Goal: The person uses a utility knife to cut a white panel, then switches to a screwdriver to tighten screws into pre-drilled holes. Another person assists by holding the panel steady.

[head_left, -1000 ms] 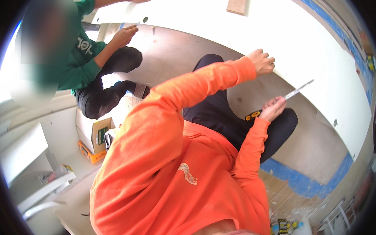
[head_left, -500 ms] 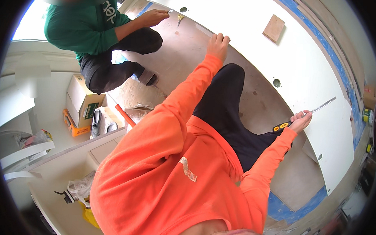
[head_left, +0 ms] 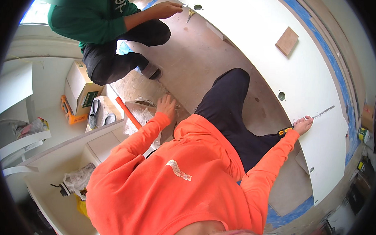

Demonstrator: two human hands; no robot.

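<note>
My left hand is beside an open box of whitish scraps, near its far right edge, fingers apart and apparently holding nothing. My right hand is closed around a long slim tool at the edge of a large white panel. The tool's black handle with yellow ovals points back toward my knee, and its narrow grey blade sticks out over the panel. The exact kind of tool is unclear. Nearest the blade is a round hole in the panel.
A wooden block lies on the panel. Across from me a person in green squats, a hand holding something small by another hole. Yellow-handled scissors lie nearby. A red bar, a cardboard box and shoes are left.
My left hand has moved from the panel's edge back and left to the open box. My right hand still grips the tool, its hold slightly shifted. The whole view has shifted a little.
</note>
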